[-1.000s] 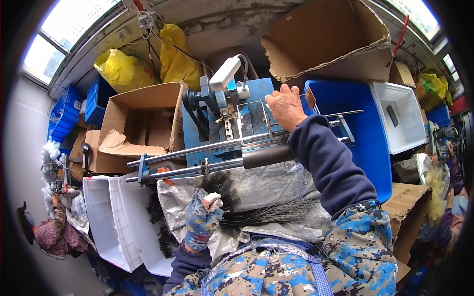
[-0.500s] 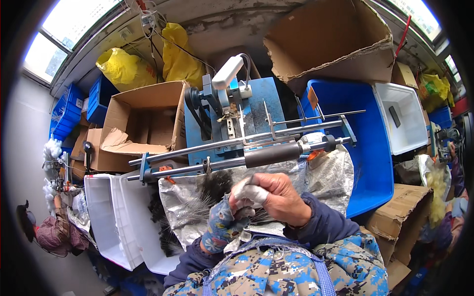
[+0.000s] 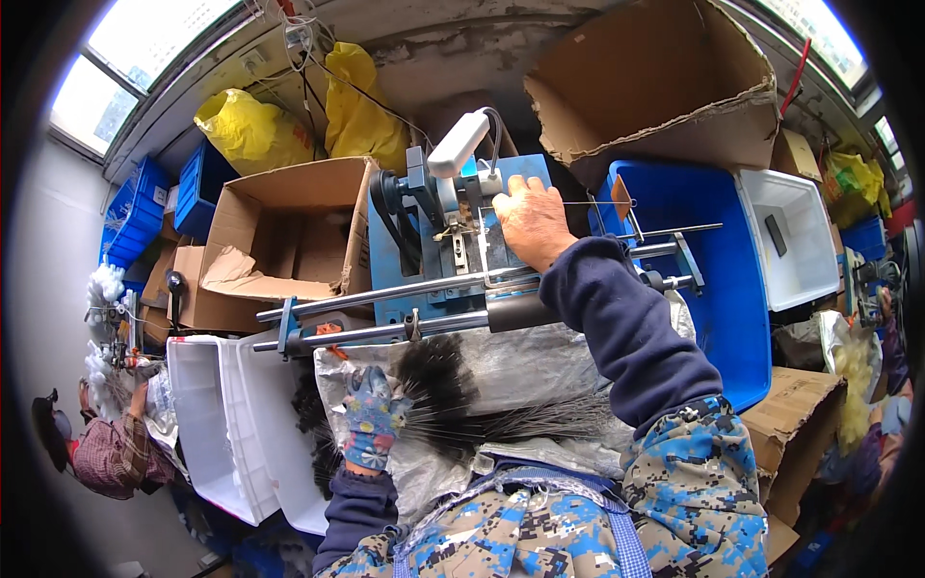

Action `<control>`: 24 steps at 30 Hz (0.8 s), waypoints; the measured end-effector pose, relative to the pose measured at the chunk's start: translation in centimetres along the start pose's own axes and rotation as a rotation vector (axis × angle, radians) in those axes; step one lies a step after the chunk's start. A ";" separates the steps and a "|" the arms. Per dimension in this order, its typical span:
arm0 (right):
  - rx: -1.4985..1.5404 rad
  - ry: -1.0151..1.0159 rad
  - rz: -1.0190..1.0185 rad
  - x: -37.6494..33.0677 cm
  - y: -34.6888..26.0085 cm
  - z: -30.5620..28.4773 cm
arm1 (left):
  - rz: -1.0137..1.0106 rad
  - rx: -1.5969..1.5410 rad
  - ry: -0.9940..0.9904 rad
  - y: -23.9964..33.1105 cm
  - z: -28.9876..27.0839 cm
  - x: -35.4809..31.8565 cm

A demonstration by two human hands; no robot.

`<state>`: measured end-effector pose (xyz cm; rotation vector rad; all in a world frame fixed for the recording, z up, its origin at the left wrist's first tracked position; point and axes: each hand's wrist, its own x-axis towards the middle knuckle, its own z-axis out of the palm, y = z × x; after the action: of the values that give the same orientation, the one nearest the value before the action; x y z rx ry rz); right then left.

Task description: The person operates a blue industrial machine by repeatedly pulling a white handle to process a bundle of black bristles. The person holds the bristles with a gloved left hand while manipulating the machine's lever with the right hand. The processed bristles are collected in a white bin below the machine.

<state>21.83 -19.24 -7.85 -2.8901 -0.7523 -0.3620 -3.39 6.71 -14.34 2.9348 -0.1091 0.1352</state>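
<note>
My right hand (image 3: 533,223), bare, reaches over the blue machine (image 3: 395,306), beside its metal clamp parts (image 3: 459,252). Its fingers are bent down and closed; whatever they grip is hidden under the hand. A thin metal rod (image 3: 602,202) shows just right of it. My left hand (image 3: 374,416), in a patterned blue glove, is low over the grey sheet (image 3: 520,371) on my lap. Its fingers are curled, and their hold is unclear. Next to it lie dark bristles (image 3: 432,378) and a spread of thin wire stems (image 3: 540,421).
Two steel rails (image 3: 385,301) with a dark roller (image 3: 520,310) cross in front of the machine. White bins (image 3: 210,414) and an open carton (image 3: 226,217) stand left. A blue tub (image 3: 747,356) and a white tray (image 3: 819,255) are right. Another person (image 3: 120,453) sits far left.
My hands were together above the lap. The right hand has moved up and away onto the machine; the left has dropped left beside the bristles. More wire stems now show on the sheet.
</note>
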 end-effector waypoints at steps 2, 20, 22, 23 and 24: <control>-0.008 -0.008 -0.003 0.1 -0.3 0.2 | 0.006 -0.022 0.065 0.4 -0.3 -0.5; 0.070 -0.010 -0.007 -0.5 0.0 0.2 | 0.155 -0.209 0.140 4.4 -1.0 -0.8; 0.061 -0.014 -0.007 -0.4 -0.1 0.2 | 0.109 -0.270 0.097 4.6 -1.0 -0.4; 0.057 -0.017 -0.007 -0.3 -0.1 0.1 | 0.076 -0.347 0.066 4.6 -1.1 -0.2; 0.058 -0.001 0.002 -0.4 -0.1 0.3 | 0.043 -0.424 0.034 4.6 -1.1 0.0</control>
<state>21.51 -19.31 -8.20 -2.8375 -0.7473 -0.3329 -3.89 2.40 -12.34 2.5077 -0.1724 0.1479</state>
